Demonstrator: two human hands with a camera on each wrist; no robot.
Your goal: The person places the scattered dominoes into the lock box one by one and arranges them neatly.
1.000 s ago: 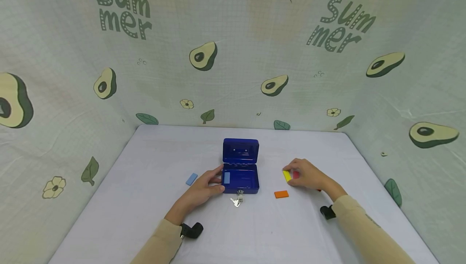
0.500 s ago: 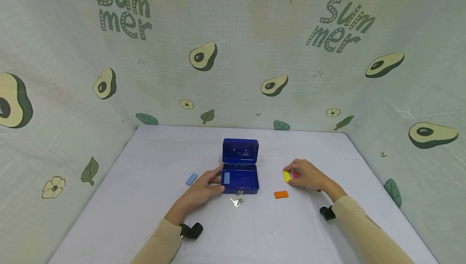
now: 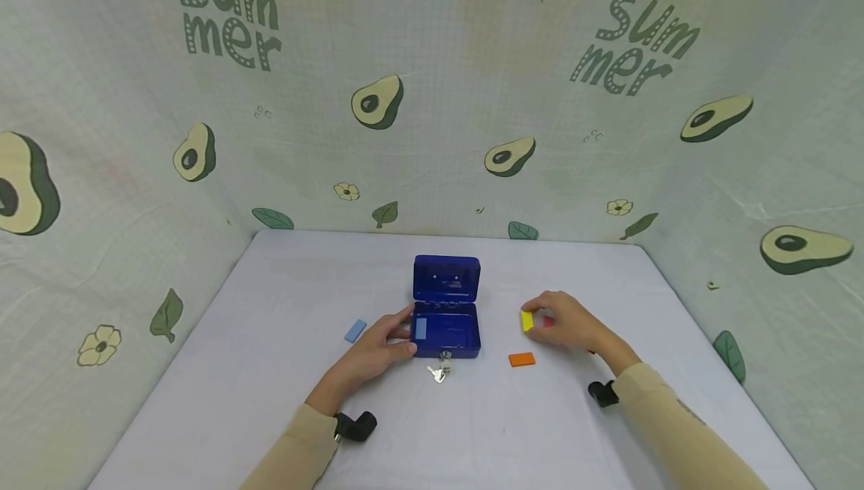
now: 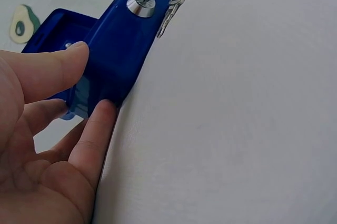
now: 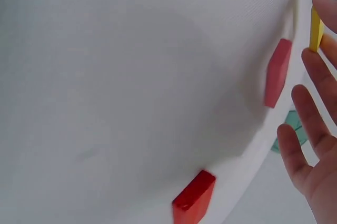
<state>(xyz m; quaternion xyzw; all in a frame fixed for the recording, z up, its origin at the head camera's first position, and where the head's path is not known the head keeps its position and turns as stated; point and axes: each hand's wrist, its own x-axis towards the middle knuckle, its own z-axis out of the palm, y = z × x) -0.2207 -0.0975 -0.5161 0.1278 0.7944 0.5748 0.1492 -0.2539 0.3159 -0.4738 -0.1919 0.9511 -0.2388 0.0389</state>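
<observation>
A dark blue metal box stands with its lid raised, a light blue block lying inside at the left. The left hand holds the box's left side, thumb at the front corner; in the left wrist view the thumb and fingers touch its end wall. Keys hang from the front lock. Right of the box, the right hand pinches a yellow block between thumb and fingers. The right wrist view shows the yellow block raised off the table, its other fingers spread.
A pink-red block lies beneath the right hand, and a red block lies nearer the wrist. An orange block is right of the box's front; another light blue block lies left of the left hand. Patterned cloth surrounds the white table.
The right hand has moved slightly left with the yellow block, which stands farther from the pink-red one and more upright. The left hand and box have stayed put.
</observation>
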